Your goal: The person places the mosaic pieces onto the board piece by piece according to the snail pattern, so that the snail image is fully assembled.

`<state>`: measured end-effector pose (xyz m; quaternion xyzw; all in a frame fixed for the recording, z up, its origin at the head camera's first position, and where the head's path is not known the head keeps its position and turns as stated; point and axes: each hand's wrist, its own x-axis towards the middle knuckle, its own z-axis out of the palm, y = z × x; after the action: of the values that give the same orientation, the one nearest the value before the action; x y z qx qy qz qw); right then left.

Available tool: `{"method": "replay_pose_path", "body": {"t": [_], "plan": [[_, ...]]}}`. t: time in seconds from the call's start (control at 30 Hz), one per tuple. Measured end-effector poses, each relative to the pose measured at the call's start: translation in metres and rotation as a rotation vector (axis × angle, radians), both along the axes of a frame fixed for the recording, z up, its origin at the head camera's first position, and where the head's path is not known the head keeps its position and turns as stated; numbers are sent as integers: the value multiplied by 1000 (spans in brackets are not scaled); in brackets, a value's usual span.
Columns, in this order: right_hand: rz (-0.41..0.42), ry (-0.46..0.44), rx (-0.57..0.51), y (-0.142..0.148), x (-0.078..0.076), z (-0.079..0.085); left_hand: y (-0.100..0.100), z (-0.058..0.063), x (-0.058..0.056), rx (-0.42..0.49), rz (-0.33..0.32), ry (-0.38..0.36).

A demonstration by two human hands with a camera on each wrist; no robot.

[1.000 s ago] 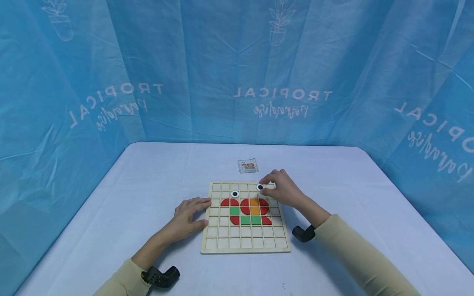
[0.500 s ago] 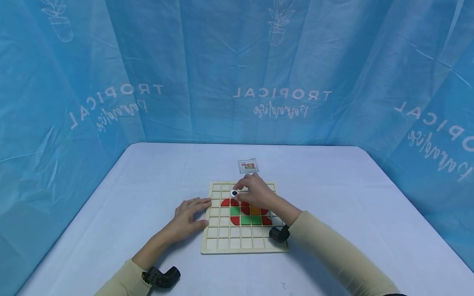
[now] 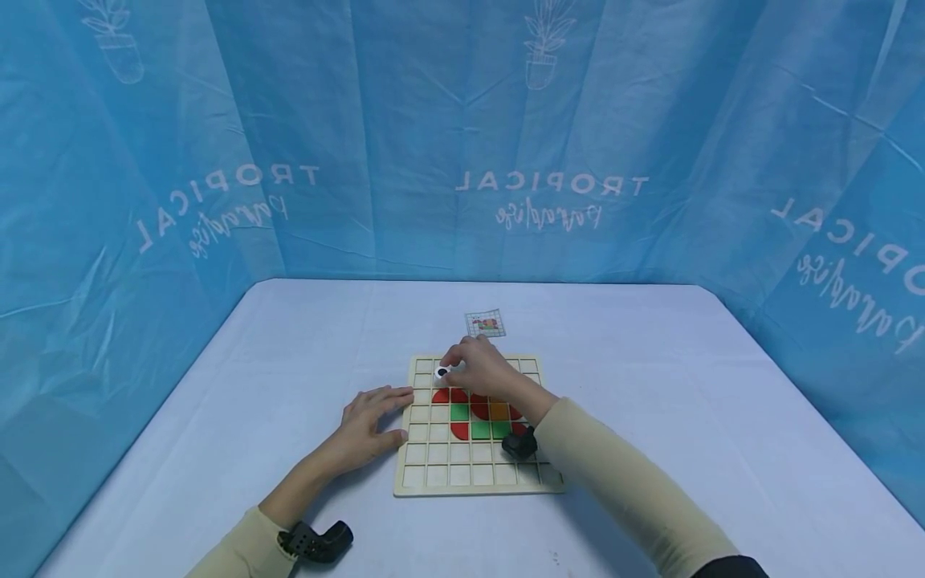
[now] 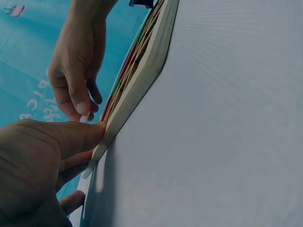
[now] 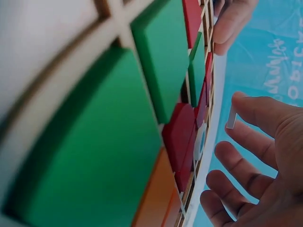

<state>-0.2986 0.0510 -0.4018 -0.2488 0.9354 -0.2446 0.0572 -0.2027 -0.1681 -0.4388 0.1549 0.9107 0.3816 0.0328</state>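
Observation:
A square wooden grid board (image 3: 458, 475) lies on the table, with red, green and orange tiles set in its middle cells. My right hand (image 3: 486, 371) is above its upper left part and pinches a small white eye tile (image 3: 442, 372) with a black pupil between thumb and index finger. The right wrist view shows this tile (image 5: 231, 117) edge-on, while another eye tile (image 5: 200, 141) sits on the board beside the red tiles (image 5: 180, 135). My left hand (image 3: 368, 427) rests at the board's left edge, fingers extended, with its thumb (image 4: 85, 137) touching the side.
Behind the board lies a small card (image 3: 485, 323) printed with a coloured grid pattern. A white cloth covers the table (image 3: 318, 321), and a blue printed curtain (image 3: 462, 225) hangs around its back and sides. Black wrist cameras (image 3: 318, 542) are worn on both wrists.
My right hand has carried the pinched eye tile leftward from the board's upper right to its upper left, its forearm now crossing over the tiles. The left hand stays at the board's edge.

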Motion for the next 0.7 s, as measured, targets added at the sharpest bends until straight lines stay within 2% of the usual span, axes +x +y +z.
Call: {"method": "replay_pose_path", "body": {"t": [0.47, 0.7], "plan": [[18, 52, 81, -4, -8, -10, 1, 0, 0, -7, 10, 8], [18, 7, 16, 3, -3, -1, 0, 1, 1, -6, -2, 5]]}}
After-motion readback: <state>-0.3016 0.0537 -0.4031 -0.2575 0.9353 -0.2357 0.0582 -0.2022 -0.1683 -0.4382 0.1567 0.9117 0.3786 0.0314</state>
